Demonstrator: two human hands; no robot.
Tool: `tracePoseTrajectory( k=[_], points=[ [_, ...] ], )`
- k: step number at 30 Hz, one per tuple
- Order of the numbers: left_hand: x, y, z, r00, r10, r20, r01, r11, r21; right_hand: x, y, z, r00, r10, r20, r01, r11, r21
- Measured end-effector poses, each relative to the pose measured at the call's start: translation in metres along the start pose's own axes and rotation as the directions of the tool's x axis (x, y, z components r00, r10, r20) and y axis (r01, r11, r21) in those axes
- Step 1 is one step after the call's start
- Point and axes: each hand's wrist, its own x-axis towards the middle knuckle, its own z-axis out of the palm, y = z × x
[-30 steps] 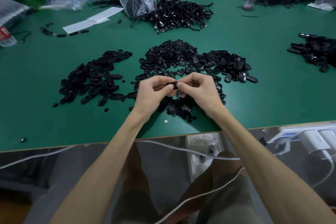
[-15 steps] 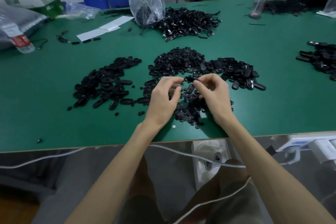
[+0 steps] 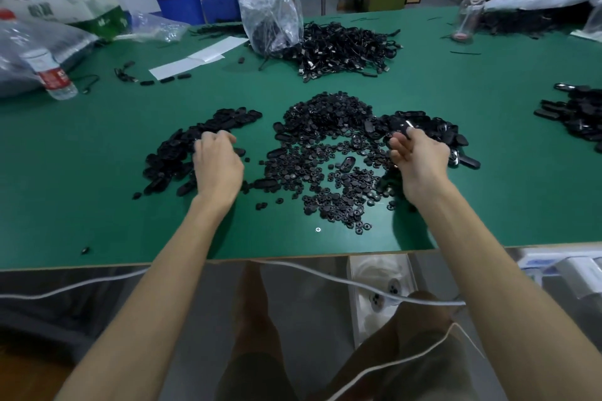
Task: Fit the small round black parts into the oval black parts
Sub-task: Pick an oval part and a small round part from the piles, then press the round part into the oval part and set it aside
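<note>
Where everything is lying: green table (image 3: 97,205), its near edge running across the view.
Small round parts (image 3: 338,179): spreading in a loose heap at the table's middle, reaching toward the near edge, between the two hands.
Left oval parts (image 3: 172,156): piling just beside that heap, on the side toward the table's left edge.
Right oval parts (image 3: 436,127): piling on the heap's other side, touching it.
Left hand (image 3: 218,166): resting over the left pile, fingers curling down into it; whether it is pinching anything, I cannot tell.
Right hand (image 3: 422,159): reaching the right pile's rim, fingers loosely curling, index tip touching a blurred oval part (image 3: 400,125); whether it is gripping it, I cannot tell.
Lone oval part (image 3: 348,162): lying among the round ones.
</note>
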Motion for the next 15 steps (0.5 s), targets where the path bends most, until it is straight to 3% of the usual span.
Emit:
tracePoseTrajectory(
  k=[7,12,15],
  points=[
    [0.036,-0.040,-0.001,0.986,-0.142,0.083,0.103,0.927,0.361,0.030,-0.019,-0.015,0.991,-0.013,-0.136,-0.001,0.995,-0.103],
    [0.046,-0.051,0.007,0.987,-0.152,0.054,0.123,0.926,0.356,0.039,-0.018,-0.026,0.985,-0.036,-0.168,-0.005,0.971,-0.238],
    [0.050,-0.051,0.008,0.984,-0.173,0.041,0.153,0.942,0.299,0.039,-0.013,-0.031,0.992,-0.071,-0.107,0.028,0.932,-0.362]
  ],
)
